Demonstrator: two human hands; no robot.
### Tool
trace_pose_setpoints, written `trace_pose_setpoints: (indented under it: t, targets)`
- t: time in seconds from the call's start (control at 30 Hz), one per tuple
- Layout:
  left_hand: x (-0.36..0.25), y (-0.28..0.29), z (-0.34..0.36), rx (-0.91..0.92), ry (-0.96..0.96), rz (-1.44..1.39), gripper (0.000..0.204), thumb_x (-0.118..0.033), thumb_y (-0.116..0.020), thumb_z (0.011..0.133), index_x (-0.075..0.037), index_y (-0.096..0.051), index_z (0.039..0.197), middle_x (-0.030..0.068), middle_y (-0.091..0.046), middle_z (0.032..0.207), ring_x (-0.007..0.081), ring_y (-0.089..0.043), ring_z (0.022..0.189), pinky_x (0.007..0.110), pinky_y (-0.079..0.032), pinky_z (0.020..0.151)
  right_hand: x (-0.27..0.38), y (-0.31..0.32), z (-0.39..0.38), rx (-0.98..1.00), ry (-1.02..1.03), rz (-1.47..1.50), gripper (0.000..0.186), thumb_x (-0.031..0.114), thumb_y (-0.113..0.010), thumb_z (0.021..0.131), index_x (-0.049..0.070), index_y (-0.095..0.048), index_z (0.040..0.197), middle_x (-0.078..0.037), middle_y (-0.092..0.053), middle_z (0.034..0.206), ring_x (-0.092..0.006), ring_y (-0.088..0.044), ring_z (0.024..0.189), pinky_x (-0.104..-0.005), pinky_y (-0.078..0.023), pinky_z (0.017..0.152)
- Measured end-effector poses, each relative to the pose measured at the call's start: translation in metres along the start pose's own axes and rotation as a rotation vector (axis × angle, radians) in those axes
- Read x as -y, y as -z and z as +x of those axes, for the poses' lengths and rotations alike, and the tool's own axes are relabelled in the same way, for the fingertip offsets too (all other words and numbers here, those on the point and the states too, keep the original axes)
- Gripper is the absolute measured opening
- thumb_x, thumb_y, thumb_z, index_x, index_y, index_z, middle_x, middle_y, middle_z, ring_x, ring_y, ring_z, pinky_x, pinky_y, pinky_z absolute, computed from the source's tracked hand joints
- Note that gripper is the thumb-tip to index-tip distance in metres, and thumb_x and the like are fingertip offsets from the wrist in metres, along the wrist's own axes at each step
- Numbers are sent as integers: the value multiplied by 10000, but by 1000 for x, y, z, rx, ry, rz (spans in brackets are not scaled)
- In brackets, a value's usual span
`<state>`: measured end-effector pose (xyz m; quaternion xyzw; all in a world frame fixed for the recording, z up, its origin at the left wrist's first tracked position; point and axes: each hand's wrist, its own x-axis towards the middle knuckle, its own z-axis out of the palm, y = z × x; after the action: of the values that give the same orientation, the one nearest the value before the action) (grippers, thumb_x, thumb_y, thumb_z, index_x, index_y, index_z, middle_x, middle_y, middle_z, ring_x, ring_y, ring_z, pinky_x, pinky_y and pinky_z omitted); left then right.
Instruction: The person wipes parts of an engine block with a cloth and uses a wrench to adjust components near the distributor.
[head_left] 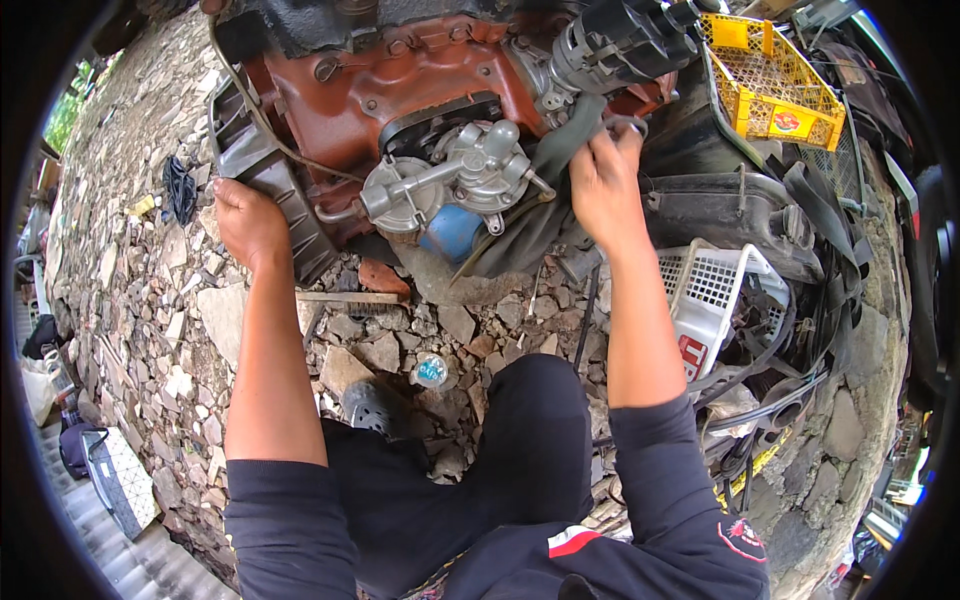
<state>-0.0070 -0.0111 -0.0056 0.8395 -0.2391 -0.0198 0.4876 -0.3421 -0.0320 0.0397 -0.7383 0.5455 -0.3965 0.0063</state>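
A red-brown engine block [350, 95] lies in front of me, with a grey metal fuel pump [405, 195] and a round blue part [452, 234] on its near side. At its left end, my left hand [252, 225] is closed at the edge of a ribbed grey metal housing [262, 150]; the fingers are partly hidden. My right hand [606, 185] is closed around a dark rubber strap [572, 138] that runs beside the pump. Just beyond that hand is a dark cylindrical engine part [620, 45]. Fingertips of the right hand are partly out of sight.
Broken stones [150, 330] cover the ground. A wooden-backed brush [350, 298] and a clear plastic cup [431, 371] lie near my feet. To the right are a yellow crate [780, 95], a black metal case [725, 220], a white basket [705, 295] and tangled hoses [770, 365].
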Motion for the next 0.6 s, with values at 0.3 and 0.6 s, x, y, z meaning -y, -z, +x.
trace_pose_setpoints:
  t: [0.3, 0.6]
  targets:
    - [-3, 6, 0, 24, 41, 23, 666, -501, -229, 942, 22, -543, 1210, 297, -551, 1166, 466, -488, 1114, 461, -381, 940, 9, 13, -8, 111, 16, 331, 390, 93, -622, 821, 6, -544, 1193, -148, -470, 986, -290, -497, 919, -334, -421, 848]
    - [0, 1, 0, -7, -24, 42, 590, -442, -241, 950, -4, -595, 1128, 283, -596, 1063, 489, -528, 994, 511, -414, 852, 20, 25, 15, 179, 429, -57, 458, 88, -670, 738, 32, -560, 1179, -147, -443, 1342, -301, -541, 1016, -382, -437, 821]
